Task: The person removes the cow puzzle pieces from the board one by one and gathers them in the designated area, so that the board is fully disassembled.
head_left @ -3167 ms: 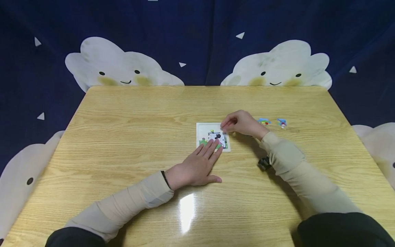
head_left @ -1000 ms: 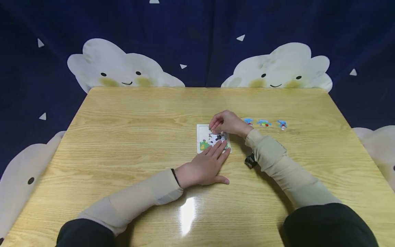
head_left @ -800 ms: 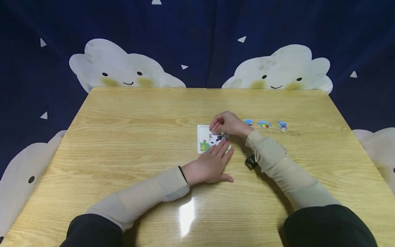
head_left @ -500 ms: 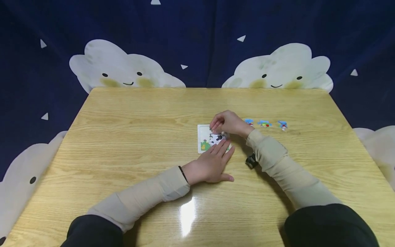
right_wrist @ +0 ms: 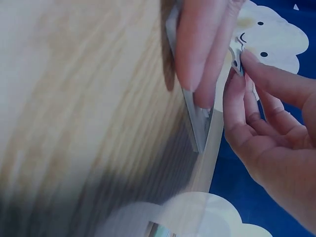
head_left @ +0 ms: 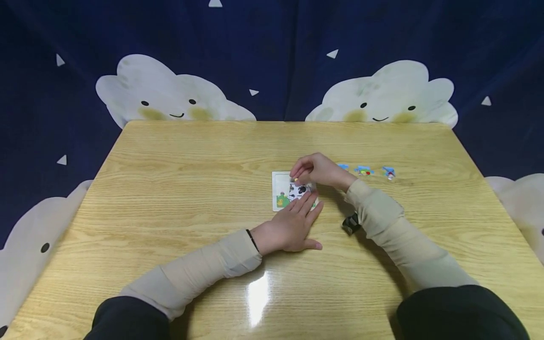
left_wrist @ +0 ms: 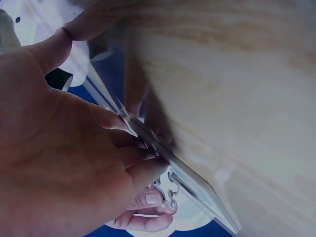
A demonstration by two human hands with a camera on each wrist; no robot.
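The left hand covers the near right part of the puzzle board, and the right hand hides its far right corner and part of the leftmost loose piece. The print on the pinched piece cannot be made out; both black sleeves are cut off.

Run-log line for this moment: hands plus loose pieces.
left hand: rests on puzzle tray | right hand: pinches puzzle piece over tray | three loose pieces: on table, right of tray
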